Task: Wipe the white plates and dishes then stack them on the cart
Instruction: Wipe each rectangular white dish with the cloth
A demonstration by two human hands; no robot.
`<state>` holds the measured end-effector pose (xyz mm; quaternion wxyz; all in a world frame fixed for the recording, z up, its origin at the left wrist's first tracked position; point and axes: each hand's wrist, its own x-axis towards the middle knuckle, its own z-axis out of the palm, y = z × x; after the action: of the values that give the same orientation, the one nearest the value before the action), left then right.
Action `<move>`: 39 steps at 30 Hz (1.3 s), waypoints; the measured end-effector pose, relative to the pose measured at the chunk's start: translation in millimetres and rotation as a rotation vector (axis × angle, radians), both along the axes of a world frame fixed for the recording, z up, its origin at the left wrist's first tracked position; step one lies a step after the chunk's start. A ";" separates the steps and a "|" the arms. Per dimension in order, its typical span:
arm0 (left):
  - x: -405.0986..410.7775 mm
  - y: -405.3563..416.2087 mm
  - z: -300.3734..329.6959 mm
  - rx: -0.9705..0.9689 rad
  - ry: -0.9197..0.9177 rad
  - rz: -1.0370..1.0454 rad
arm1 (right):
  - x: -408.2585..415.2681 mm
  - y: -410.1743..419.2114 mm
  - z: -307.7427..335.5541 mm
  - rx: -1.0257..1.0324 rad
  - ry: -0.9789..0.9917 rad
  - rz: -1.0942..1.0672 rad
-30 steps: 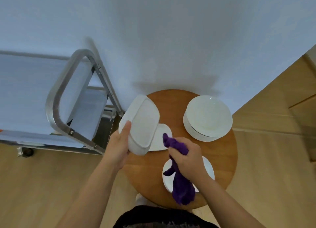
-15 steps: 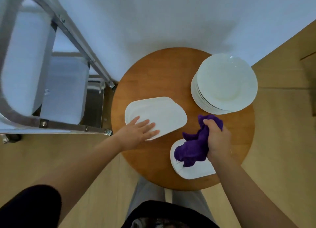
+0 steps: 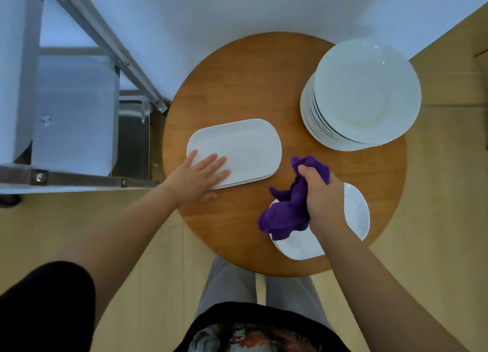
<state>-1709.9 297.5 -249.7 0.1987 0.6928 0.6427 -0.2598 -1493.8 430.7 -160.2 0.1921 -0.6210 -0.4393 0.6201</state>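
You're looking down on a round wooden table (image 3: 237, 82) pushed against a plain white wall (image 3: 237, 5), with pale wood-plank floor (image 3: 435, 206) on both sides, under soft, even light.

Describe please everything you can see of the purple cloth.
The purple cloth is soft, fuzzy fabric, like a towel, deep violet, bunched and crumpled. The right hand grips its upper part in a fist; one end sticks out above the thumb, the rest hangs below, over the small white dish near the round wooden table's front edge.
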 end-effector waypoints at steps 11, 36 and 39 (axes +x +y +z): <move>165.2 -8.6 31.5 0.247 -0.746 1.250 | 69.9 12.7 11.5 0.040 0.030 0.125; 218.5 31.5 57.5 0.460 -0.927 1.992 | 180.1 80.5 12.6 -0.038 0.085 0.111; 223.0 45.5 63.2 0.396 -1.142 2.202 | 179.1 81.1 10.0 -0.012 -0.040 0.193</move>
<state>-1486.9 342.9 -186.4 0.4521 -0.1789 0.7295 0.4810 -1314.7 511.8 -150.2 0.1188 -0.5890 -0.4972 0.6260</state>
